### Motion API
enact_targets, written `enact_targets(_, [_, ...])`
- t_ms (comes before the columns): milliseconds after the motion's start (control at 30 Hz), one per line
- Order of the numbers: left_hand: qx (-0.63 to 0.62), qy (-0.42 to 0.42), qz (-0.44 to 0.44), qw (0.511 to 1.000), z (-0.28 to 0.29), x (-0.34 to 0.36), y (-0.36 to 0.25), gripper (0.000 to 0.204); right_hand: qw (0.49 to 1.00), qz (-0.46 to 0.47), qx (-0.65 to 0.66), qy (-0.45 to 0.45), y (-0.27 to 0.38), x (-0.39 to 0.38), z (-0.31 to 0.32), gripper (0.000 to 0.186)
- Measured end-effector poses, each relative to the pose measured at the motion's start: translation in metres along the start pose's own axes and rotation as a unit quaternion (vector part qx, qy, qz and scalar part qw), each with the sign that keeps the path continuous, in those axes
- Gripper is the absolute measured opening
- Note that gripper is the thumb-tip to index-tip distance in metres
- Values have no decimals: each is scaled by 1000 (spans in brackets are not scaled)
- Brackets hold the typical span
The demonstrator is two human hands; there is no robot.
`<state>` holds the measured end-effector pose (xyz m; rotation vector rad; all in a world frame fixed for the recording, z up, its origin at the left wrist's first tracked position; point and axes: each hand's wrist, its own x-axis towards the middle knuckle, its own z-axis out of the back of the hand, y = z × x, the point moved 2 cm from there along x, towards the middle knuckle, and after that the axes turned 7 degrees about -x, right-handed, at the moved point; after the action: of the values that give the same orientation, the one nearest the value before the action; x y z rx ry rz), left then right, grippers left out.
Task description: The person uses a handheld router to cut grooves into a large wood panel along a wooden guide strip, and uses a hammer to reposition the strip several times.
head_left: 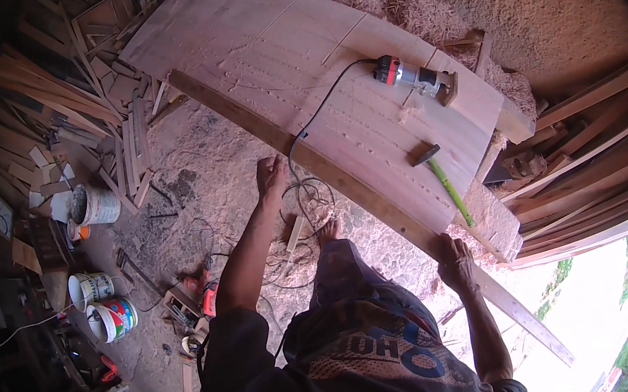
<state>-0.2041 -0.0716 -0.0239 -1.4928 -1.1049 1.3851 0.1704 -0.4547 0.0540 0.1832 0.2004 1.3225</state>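
Observation:
A long wooden plank (343,178) runs slantwise along the near edge of a wide wooden panel (236,24). My right hand (456,263) grips the plank toward its lower right end. My left hand (272,176) is closed close to the plank's near edge; whether anything is in its fingers is hidden. On the panel, a trim router (409,74) lies on its side, its black cord (325,101) trailing over the plank to the floor. A hammer (443,183) with a green handle rests near the panel's right end.
Wood shavings (421,11) pile up behind the panel. Stacked boards (603,166) stand at right, and offcuts (130,153) crowd the left. Buckets (114,319), a red power tool (208,293) and looped cord (306,197) are on the floor near my feet.

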Motion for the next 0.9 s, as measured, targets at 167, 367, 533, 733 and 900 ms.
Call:
enact_targets(167, [-96,38,61,993,9,47,-11,49,998,31,49,-10,43,58,-9,73])
enact_targets(367, [-51,66,193,978,-21,21,-37,71,999,11,40,-22,80,95,-14,77])
enact_targets(533, [-9,58,249,967,-31,28,-8,68,999,-36,-5,-13,120,127,-18,69])
enact_targets(733, [-68,24,202,977,-39,38,-6,56,996,-58,-50,-38,124,104,-29,78])
enact_targets(900, [-23,32,175,984,-30,51,-2,57,980,-173,12,-99,60,32,9,67])
